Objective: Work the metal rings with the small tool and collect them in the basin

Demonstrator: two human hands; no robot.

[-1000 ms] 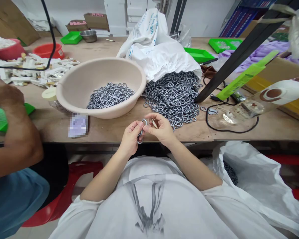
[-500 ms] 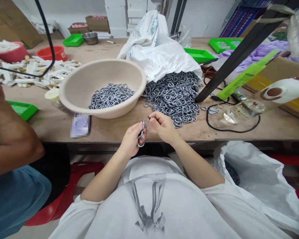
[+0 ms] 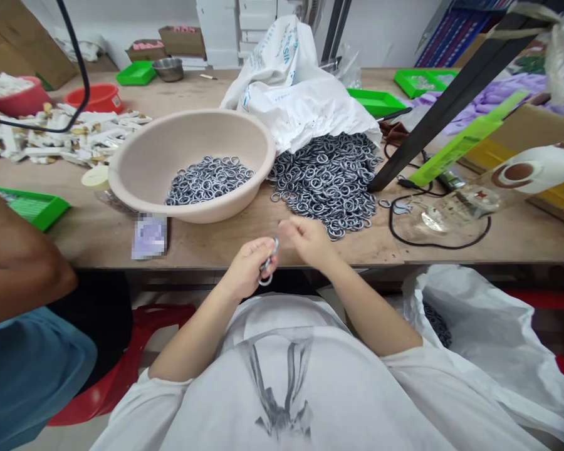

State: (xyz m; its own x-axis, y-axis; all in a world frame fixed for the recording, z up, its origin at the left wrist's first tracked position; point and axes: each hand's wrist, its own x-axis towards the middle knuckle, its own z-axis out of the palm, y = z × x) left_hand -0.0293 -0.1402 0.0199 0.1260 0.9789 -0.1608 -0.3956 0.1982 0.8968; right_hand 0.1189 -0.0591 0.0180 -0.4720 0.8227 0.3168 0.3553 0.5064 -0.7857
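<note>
Above the table's front edge, my left hand [image 3: 248, 268] is closed around a few grey rings [image 3: 266, 281]; one hangs below the fingers and another stands up at the fingertips. My right hand [image 3: 308, 243] is just to the right, with thumb and fingers pinched together. Whatever it may grip is too small to make out. Beyond my hands, a wide beige basin [image 3: 138, 134] has many similar rings [image 3: 209, 180] in its bottom. A large heap of grey rings [image 3: 329, 181] spills onto the table from a white sack [image 3: 305, 109].
A slanted dark metal post [image 3: 418, 131] rises to the right of the heap, near a black cable [image 3: 444, 246]. A co-worker's arm [image 3: 23, 269] is at the left. An open white bag [image 3: 489, 326] with dark pieces stands below the table edge at right.
My left hand has tilted slightly and the rings in it have shifted a little lower. The right fingers have curled in more, and the small dark piece at their tips shows less.
</note>
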